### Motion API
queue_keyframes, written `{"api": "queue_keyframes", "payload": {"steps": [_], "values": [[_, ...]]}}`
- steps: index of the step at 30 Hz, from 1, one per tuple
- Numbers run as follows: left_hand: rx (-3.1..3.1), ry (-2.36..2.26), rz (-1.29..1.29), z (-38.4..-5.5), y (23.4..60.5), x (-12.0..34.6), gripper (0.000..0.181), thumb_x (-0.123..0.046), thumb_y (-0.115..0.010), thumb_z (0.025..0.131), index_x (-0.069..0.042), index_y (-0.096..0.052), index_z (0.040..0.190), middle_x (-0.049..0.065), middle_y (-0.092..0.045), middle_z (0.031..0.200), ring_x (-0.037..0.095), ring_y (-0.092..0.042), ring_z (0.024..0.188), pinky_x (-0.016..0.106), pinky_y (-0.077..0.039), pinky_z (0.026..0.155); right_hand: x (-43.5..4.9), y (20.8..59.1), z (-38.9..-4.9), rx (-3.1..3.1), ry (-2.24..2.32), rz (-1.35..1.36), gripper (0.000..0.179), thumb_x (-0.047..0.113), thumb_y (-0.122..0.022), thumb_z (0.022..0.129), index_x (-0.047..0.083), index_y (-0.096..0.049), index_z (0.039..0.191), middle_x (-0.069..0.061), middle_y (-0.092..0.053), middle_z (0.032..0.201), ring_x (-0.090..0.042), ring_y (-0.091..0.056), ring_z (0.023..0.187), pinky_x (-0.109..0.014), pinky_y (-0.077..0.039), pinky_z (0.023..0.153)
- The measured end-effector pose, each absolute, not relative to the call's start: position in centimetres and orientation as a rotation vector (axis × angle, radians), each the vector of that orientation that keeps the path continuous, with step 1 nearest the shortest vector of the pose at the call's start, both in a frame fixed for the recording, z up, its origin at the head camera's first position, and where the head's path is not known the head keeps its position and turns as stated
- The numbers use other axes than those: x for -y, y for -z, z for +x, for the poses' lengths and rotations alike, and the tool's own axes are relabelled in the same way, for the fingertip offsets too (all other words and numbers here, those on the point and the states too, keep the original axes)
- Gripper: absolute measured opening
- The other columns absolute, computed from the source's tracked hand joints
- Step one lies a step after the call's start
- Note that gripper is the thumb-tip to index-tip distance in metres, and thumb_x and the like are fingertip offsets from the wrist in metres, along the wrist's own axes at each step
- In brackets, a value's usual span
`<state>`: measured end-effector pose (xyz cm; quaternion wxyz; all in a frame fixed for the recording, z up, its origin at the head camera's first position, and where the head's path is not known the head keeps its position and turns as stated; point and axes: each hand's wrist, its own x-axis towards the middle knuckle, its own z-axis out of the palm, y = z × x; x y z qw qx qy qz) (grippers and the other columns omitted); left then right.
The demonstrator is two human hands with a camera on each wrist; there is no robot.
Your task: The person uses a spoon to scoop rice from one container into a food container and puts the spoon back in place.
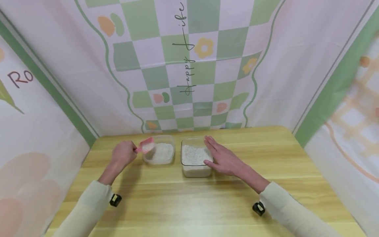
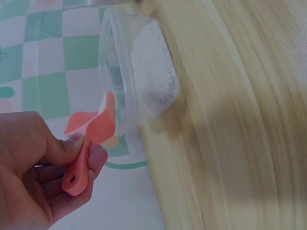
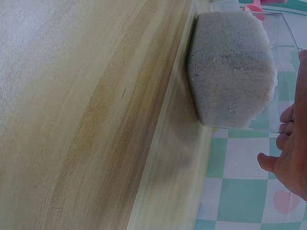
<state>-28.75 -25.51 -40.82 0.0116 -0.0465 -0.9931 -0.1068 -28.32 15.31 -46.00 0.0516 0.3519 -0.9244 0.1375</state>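
Note:
My left hand [image 1: 124, 154] grips the handle of a pink scoop [image 2: 91, 136]. White grains, which look like rice, lie in the scoop's bowl over the left rim of a clear plastic tub [image 1: 160, 161]. A layer of the same rice [image 2: 152, 62] covers the tub's bottom. To the right stands a clear square container [image 1: 196, 171], well filled with rice [image 3: 230, 67]. My right hand [image 1: 225, 159] rests at this container's right rim, its fingers extended and the thumb near the front corner.
Both containers stand near the back of a wooden table [image 1: 189, 204]. A printed cloth [image 1: 204, 72] with green and white checks hangs right behind the table. Black wrist devices [image 1: 115, 199] hang at both sleeves.

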Motion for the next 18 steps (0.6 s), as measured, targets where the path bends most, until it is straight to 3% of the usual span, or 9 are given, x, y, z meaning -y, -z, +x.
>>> {"api": "queue_keyframes", "payload": {"steps": [13,18], "values": [[3.071,0.274,-0.22,-28.7,41.1,24.8,0.014,-0.006,-0.068,0.084,-0.008,-0.081,0.09,0.015,-0.076,0.087,0.023,-0.066,0.07,0.038,-0.054,0.06,-15.3,46.1,-28.3,2.768,-0.405,1.076,0.082,0.051,-0.047,0.101,-0.005,-0.02,0.156,-0.02,-0.016,0.166,-0.034,-0.017,0.154,-0.049,-0.03,0.119],[3.068,0.258,-0.261,-28.8,41.4,24.4,0.015,-0.004,-0.067,0.084,-0.007,-0.081,0.088,0.013,-0.076,0.085,0.021,-0.063,0.068,0.036,-0.052,0.059,-15.3,46.0,-28.3,2.765,-0.418,1.083,0.083,0.051,-0.047,0.101,-0.005,-0.02,0.155,-0.02,-0.016,0.166,-0.034,-0.017,0.154,-0.051,-0.03,0.119]]}}
